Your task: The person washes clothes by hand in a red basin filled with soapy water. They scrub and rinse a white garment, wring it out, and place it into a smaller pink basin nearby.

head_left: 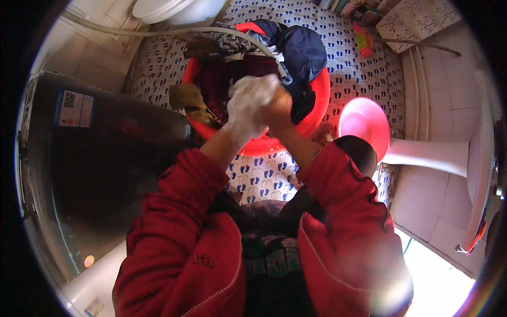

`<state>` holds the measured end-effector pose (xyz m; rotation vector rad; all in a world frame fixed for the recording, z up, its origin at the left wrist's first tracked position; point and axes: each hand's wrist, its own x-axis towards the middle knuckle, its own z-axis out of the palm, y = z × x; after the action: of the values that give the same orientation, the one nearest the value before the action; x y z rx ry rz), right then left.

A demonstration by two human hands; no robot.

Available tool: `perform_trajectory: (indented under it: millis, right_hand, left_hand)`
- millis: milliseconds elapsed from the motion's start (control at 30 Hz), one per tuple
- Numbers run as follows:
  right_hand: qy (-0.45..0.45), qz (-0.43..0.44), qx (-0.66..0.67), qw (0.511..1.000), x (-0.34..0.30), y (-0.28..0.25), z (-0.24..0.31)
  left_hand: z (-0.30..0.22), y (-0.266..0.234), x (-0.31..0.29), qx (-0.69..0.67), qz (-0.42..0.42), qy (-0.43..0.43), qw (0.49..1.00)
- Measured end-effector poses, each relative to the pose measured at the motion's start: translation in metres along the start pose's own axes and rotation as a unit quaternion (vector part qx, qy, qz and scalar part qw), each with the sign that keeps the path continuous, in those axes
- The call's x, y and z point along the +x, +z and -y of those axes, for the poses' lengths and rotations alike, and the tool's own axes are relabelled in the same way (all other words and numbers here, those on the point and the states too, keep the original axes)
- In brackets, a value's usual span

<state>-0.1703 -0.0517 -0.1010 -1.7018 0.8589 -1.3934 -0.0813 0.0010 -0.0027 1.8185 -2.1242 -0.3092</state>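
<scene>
- Left hand [244,105] and right hand [281,108] pressed together over the middle of a red tub [321,98]; left coated in white suds. Fingers: cannot tell how far they close, or whether anything is gripped between them.
- Laundry in the tub, beneath and beyond the hands: dark red cloth [208,84] inside; black garment [305,53] slumped over the far right rim; olive cloth [186,98] over the left rim.
- In the way: a pale hose [158,34] arcs in from upper left over the far-side clothes, its end near the hands. Hands hide the tub's middle; forearms cross its near rim.
- Right: pink basin [364,124] near the tub, beside a white pedestal [430,157].
- Left: dark, glossy-sided box [116,174], close to the left sleeve.
- Far left: white container [198,13].
- Underfoot: footprint-patterned floor [261,177].
</scene>
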Motion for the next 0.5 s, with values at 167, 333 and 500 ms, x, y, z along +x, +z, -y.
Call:
perform_trajectory:
  millis: [167,333,500]
  right_hand:
    - [0.170,-0.121,0.054,0.977,0.059,-0.043,0.039]
    - [0.123,-0.121,0.096,0.980,0.099,-0.100,0.098]
    - [0.187,-0.028,-0.158,0.969,0.048,-0.142,-0.091]
  left_hand:
    - [0.015,0.020,-0.003,-0.376,-0.126,0.107,0.912]
    - [-0.017,-0.006,0.031,-0.439,-0.155,0.189,0.864]
    - [0.022,0.089,0.023,-0.054,0.042,0.119,0.990]
